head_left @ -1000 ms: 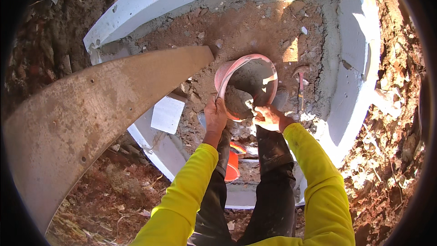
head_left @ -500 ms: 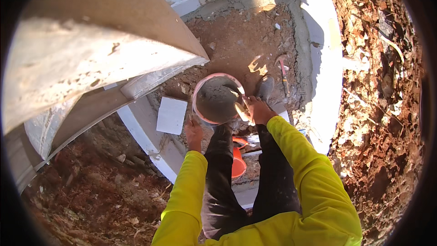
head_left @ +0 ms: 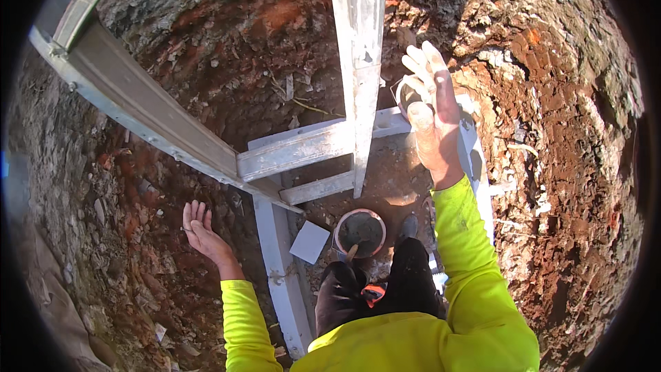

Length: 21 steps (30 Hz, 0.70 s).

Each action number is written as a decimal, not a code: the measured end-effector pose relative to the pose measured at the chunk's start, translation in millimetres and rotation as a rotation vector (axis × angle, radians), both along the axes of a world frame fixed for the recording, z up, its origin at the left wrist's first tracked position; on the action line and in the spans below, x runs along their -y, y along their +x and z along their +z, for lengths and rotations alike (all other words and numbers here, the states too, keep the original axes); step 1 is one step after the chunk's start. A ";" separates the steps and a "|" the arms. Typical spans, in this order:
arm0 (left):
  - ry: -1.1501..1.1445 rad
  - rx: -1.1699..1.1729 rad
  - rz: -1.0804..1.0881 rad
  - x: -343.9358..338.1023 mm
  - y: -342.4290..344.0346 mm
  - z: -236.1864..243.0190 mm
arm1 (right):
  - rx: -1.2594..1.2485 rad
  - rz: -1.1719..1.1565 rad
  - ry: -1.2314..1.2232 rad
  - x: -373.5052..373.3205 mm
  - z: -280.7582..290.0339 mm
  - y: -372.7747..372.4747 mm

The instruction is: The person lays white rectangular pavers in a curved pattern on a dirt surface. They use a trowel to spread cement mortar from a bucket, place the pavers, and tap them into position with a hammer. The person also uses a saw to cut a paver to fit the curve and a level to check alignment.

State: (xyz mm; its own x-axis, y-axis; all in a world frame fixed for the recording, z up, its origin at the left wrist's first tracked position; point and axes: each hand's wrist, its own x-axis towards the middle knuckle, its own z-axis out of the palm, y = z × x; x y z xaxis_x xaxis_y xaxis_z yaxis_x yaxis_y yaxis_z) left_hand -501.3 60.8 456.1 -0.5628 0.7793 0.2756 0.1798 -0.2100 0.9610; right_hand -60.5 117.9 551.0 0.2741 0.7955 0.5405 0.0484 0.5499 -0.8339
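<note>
My right hand (head_left: 437, 120) is raised high in front, with its pale, dusty fingers stretched out and nothing in them. My left hand (head_left: 206, 240) is held out to the left over the soil, fingers apart and also without anything. Between my arms, just beyond my knees, a round bucket (head_left: 382, 226) contains grey wet mortar. A tool with a wooden handle (head_left: 352, 253) stands in it, its lower end hidden in the mortar. Beside the bucket, a flat white block (head_left: 310, 242) lies on the ground. Neither hand touches these things.
A metal ladder-like frame (head_left: 158, 127) and an upright post (head_left: 358, 48) rise ahead. Low white block walls (head_left: 275, 262) surround my feet. A second bucket (head_left: 401, 94) is partly behind my right hand. An orange item (head_left: 372, 294) lies between my legs. Rough earth banks (head_left: 544, 165) enclose the pit.
Both hands have left the bucket area and spread apart, the right rising forward, the left outward. My right hand has let go of the wooden handle. The view has tilted up.
</note>
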 end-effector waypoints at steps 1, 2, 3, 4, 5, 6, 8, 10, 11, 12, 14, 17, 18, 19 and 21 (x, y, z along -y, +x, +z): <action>0.068 0.030 -0.038 -20.6 0.5 30.4 | 0.023 0.002 0.034 -12.8 23.9 -0.9; 0.134 0.054 -0.077 -39.0 -0.6 59.9 | 0.036 0.001 0.081 -27.0 42.6 -2.7; 0.162 0.084 -0.079 -56.0 -3.5 84.3 | 0.044 0.005 0.123 -42.2 56.4 -7.4; 0.202 0.107 -0.082 -74.6 -7.3 113.6 | 0.035 0.022 0.111 -52.8 76.7 -15.5; 0.240 0.147 -0.097 -96.2 -6.0 132.6 | 0.035 0.040 0.107 -61.3 91.3 -17.6; 0.234 0.164 -0.122 -118.5 -4.8 145.3 | 0.149 -0.029 0.127 -79.2 88.3 -8.0; 0.152 0.314 -0.248 -151.3 -3.2 171.9 | 0.014 0.155 0.056 -78.8 111.7 -19.0; 0.100 0.397 -0.396 -170.2 7.1 199.3 | 0.030 0.079 0.027 -83.6 108.8 -16.8; 0.084 0.415 -0.471 -177.1 17.5 202.4 | 0.015 0.094 0.064 -87.0 102.4 -12.7; 0.047 0.429 -0.472 -190.2 8.9 192.7 | -0.008 0.120 0.111 -89.1 103.4 -21.6; 0.031 0.456 -0.465 -195.1 0.6 188.4 | 0.037 0.087 0.061 -81.9 107.1 -29.7; 0.079 0.461 -0.409 -172.4 22.4 180.9 | 0.060 0.065 0.008 -79.9 89.9 -19.0; 0.109 0.446 -0.371 -170.4 27.4 180.6 | 0.144 0.016 0.004 -83.7 67.0 -0.8; 0.130 0.432 -0.326 -163.8 34.9 178.6 | 0.230 -0.039 0.000 -87.8 43.7 19.7; 0.234 0.386 -0.341 -136.8 71.8 192.3 | 0.280 -0.075 -0.014 -89.6 2.8 60.1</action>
